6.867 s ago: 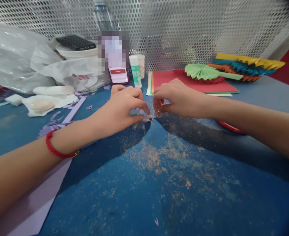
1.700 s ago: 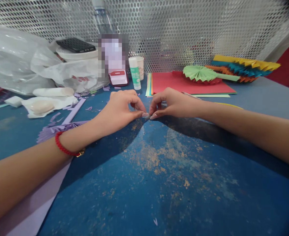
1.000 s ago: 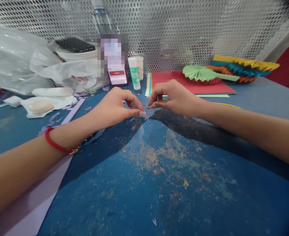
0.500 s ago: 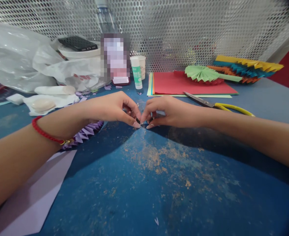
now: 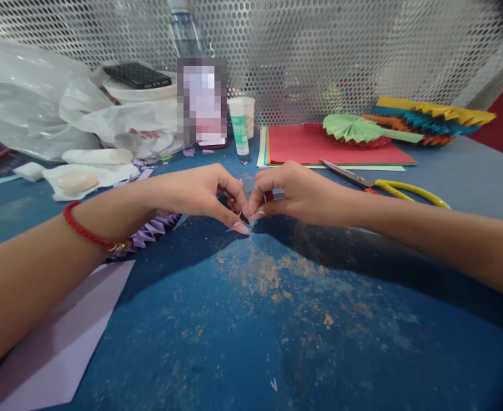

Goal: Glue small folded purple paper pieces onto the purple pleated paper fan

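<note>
My left hand (image 5: 208, 194), with a red braided cord (image 5: 84, 231) round its wrist, is closed with thumb and fingers curled close together. Opposite it, my right hand (image 5: 294, 191) pinches thumb against fingertips. The fingertips of both meet just above the blue table (image 5: 234, 319). What they hold, if anything, is too small and hidden to make out. Under the left forearm lies a purple pleated paper (image 5: 152, 231), partly covered. A flat purple sheet (image 5: 84, 325) is nearer me on the left.
Yellow-handled scissors (image 5: 362, 181) lie beyond my right forearm, near a stack of coloured paper (image 5: 289, 148). Green folded paper (image 5: 354, 128) rests on the stack. A glue stick (image 5: 239, 128) and a phone (image 5: 202, 103) stand at the back. Plastic bags (image 5: 28, 97) fill the back left.
My right hand's fingertips have moved slightly left, up against the left hand's fingers. The left thumb has dropped a little lower, and the right thumb has risen toward its index finger.
</note>
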Motion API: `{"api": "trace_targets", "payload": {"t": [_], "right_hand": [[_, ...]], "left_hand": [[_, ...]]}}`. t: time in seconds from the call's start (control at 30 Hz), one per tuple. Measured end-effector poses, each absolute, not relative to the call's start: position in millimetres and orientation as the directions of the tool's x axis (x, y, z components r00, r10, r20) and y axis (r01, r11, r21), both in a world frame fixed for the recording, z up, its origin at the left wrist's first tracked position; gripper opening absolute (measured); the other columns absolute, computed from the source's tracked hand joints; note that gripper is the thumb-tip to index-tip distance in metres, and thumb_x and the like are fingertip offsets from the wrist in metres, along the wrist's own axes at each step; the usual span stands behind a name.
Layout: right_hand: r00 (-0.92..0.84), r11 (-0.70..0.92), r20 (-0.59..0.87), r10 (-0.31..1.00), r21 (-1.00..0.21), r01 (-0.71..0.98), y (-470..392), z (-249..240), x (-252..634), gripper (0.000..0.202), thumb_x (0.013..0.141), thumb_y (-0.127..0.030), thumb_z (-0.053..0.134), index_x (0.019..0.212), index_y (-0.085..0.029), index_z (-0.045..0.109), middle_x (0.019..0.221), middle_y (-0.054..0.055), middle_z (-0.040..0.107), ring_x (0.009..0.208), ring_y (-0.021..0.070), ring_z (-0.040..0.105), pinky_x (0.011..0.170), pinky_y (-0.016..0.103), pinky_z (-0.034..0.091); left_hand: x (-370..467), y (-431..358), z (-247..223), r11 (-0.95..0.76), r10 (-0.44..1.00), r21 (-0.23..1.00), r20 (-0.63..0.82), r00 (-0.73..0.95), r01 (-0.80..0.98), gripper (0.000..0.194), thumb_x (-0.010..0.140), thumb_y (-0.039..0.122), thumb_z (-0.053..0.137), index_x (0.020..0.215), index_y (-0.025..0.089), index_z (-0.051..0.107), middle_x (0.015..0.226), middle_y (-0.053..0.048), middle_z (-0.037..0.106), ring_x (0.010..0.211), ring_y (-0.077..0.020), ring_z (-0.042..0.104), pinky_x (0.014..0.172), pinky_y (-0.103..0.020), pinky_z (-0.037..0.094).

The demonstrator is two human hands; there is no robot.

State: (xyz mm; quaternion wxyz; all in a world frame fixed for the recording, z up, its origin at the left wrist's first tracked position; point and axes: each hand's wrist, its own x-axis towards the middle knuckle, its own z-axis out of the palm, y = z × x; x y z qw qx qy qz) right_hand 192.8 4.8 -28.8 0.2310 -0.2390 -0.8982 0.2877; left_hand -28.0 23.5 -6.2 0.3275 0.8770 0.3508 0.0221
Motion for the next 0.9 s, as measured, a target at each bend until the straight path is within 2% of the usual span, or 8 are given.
{"api": "trace_targets", "payload": {"t": [0.3, 0.5, 0.6, 0.73, 0.8, 0.9], "right_hand": [[-0.738, 0.682, 0.282, 0.613, -0.661, 0.313, 2, -21, 195, 0.005, 0.086, -0.017, 0.071, 0.085, -0.016, 0.076, 0.082, 0.003, 0.074, 0.075, 0.0129, 0.060, 0.070, 0.029, 0.044], [-0.719, 0.672, 0.274, 0.639, -0.653, 0.349, 6, -21, 198, 0.006, 0.085, -0.021, 0.073, 0.085, -0.016, 0.076, 0.082, 0.004, 0.075, 0.075, 0.0131, 0.061, 0.071, 0.029, 0.045], [-0.732, 0.634, 0.202, 0.651, -0.674, 0.378, 10, -22, 200, 0.009, 0.084, -0.023, 0.075, 0.085, -0.015, 0.076, 0.080, 0.003, 0.074, 0.073, 0.0124, 0.061, 0.069, 0.028, 0.044], [-0.770, 0.566, 0.066, 0.635, -0.718, 0.405, 7, -26, 197, 0.023, 0.076, -0.033, 0.085, 0.088, -0.015, 0.078, 0.082, 0.002, 0.073, 0.073, 0.0124, 0.059, 0.067, 0.029, 0.042], [-0.752, 0.557, 0.069, 0.656, -0.716, 0.421, 1, -28, 193, 0.025, 0.074, -0.034, 0.088, 0.085, -0.014, 0.078, 0.080, 0.002, 0.072, 0.073, 0.0121, 0.059, 0.067, 0.029, 0.041], [-0.687, 0.538, 0.104, 0.719, -0.708, 0.457, -9, -32, 186, 0.018, 0.076, -0.027, 0.087, 0.079, -0.014, 0.075, 0.074, -0.001, 0.069, 0.070, 0.0104, 0.058, 0.067, 0.029, 0.039]], "left_hand": [[-25, 19, -11, -0.565, 0.647, 0.616, -0.082, 0.758, 0.549, 0.007, 0.075, 0.036, 0.080, 0.077, 0.030, 0.081, 0.080, 0.001, 0.078, 0.080, -0.0167, 0.072, 0.078, -0.027, 0.054], [-26, 20, -9, -0.539, 0.654, 0.642, -0.089, 0.751, 0.545, 0.011, 0.078, 0.038, 0.079, 0.077, 0.027, 0.080, 0.084, 0.000, 0.077, 0.084, -0.0176, 0.071, 0.077, -0.027, 0.052], [-27, 22, -6, -0.539, 0.620, 0.652, -0.122, 0.775, 0.534, 0.016, 0.079, 0.040, 0.079, 0.078, 0.023, 0.079, 0.084, -0.002, 0.076, 0.082, -0.0170, 0.069, 0.078, -0.028, 0.051], [-27, 22, -3, -0.536, 0.584, 0.672, -0.141, 0.799, 0.511, 0.019, 0.081, 0.040, 0.078, 0.081, 0.020, 0.079, 0.083, -0.002, 0.075, 0.083, -0.0166, 0.067, 0.080, -0.027, 0.050], [-27, 22, -2, -0.545, 0.579, 0.668, -0.137, 0.804, 0.507, 0.018, 0.081, 0.039, 0.079, 0.081, 0.021, 0.079, 0.082, -0.001, 0.074, 0.082, -0.0156, 0.067, 0.079, -0.026, 0.049], [-28, 22, -1, -0.556, 0.582, 0.655, -0.133, 0.802, 0.512, 0.016, 0.081, 0.039, 0.079, 0.082, 0.022, 0.079, 0.083, 0.001, 0.075, 0.082, -0.0144, 0.067, 0.076, -0.023, 0.048]]}}
